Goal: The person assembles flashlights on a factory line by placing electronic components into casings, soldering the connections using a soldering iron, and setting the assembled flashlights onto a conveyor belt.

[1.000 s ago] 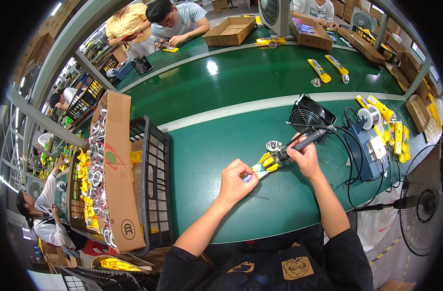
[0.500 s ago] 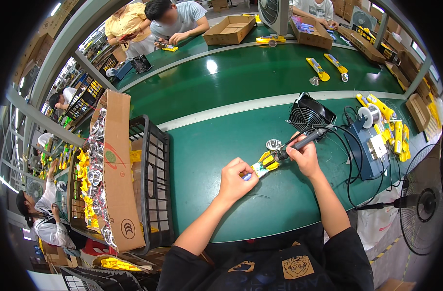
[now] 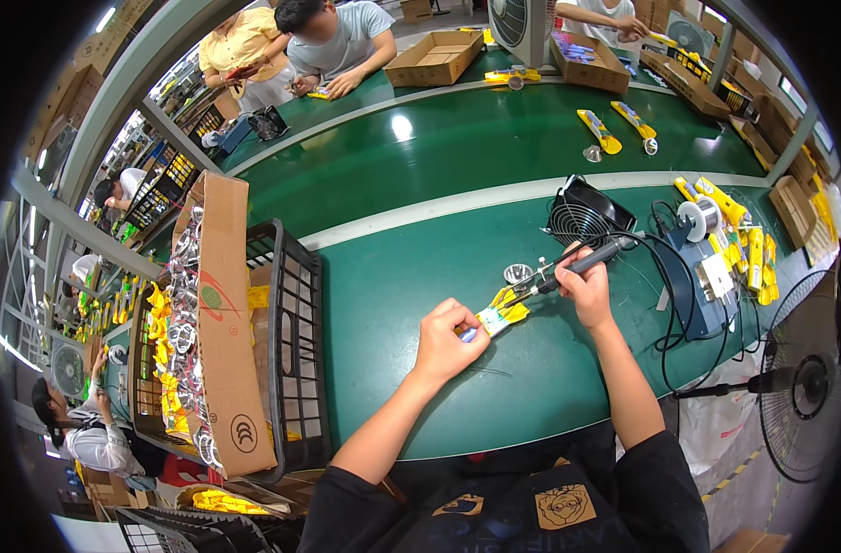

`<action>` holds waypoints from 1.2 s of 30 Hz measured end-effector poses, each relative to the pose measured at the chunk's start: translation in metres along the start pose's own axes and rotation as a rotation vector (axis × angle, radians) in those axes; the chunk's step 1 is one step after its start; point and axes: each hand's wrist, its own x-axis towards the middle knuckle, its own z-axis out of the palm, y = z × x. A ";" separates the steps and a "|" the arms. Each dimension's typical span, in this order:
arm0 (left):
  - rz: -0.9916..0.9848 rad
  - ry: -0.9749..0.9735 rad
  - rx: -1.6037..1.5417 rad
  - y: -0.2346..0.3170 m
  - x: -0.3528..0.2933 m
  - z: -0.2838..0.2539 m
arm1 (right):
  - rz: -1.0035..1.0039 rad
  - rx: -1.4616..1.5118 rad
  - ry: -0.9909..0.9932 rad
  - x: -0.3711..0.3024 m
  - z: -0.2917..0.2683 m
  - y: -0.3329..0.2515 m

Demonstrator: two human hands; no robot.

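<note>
My left hand (image 3: 446, 343) is closed on a yellow flashlight body (image 3: 503, 315) lying on the green table, pressing at its near end, where a bit of blue shows under the fingers. The body's inner side faces up, with pale parts inside. A shiny reflector cup (image 3: 517, 274) rests at its far end. In my right hand (image 3: 582, 293) is a soldering iron (image 3: 597, 259), held like a pen. Its thin tip points down and left over the body's far end; contact is too small to make out.
To the right stand a blue soldering station (image 3: 692, 286), a solder wire spool (image 3: 702, 218) and several yellow bodies (image 3: 757, 263). A small black fan (image 3: 588, 214) is beyond my right hand. Left, a black crate (image 3: 296, 359) and a cardboard box (image 3: 225, 323) hold reflectors. Co-workers sit opposite.
My right hand and the iron have risen slightly away, exposing more of the tip. My left hand stays put. Two yellow bodies on the far belt have shifted slightly left.
</note>
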 end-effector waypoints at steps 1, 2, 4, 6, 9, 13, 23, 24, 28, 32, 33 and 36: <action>0.004 0.003 0.003 0.000 0.000 0.000 | -0.003 0.000 0.004 0.000 0.000 0.000; 0.008 0.000 0.003 -0.001 0.000 0.000 | 0.007 -0.004 0.018 0.001 -0.001 -0.001; 0.006 0.000 0.024 -0.003 0.000 0.001 | 0.013 -0.007 0.035 0.002 -0.002 -0.001; 0.006 -0.003 0.028 0.000 0.001 0.001 | 0.014 -0.010 0.030 0.003 -0.004 -0.001; 0.007 -0.005 0.033 0.000 0.001 0.002 | 0.012 0.011 0.035 0.004 -0.004 -0.001; 0.020 -0.003 0.042 -0.001 0.001 0.001 | 0.023 -0.005 0.035 0.004 -0.003 -0.001; 0.039 -0.823 -0.061 0.018 0.014 -0.052 | 0.005 0.076 0.099 0.009 -0.014 0.004; 0.040 -0.823 -0.058 0.016 0.013 -0.051 | 0.006 0.111 0.105 0.010 -0.014 0.004; 0.226 -0.826 0.009 0.013 0.010 -0.046 | 0.007 0.133 0.106 0.012 -0.017 0.004; 0.175 -0.899 -0.034 0.014 0.011 -0.048 | 0.007 0.157 0.107 0.012 -0.017 0.003; 0.178 -0.900 -0.033 0.013 0.011 -0.049 | 0.009 0.158 0.097 0.012 -0.017 0.004; 0.101 -0.902 0.047 0.011 0.009 -0.049 | 0.010 0.162 0.094 0.012 -0.017 0.005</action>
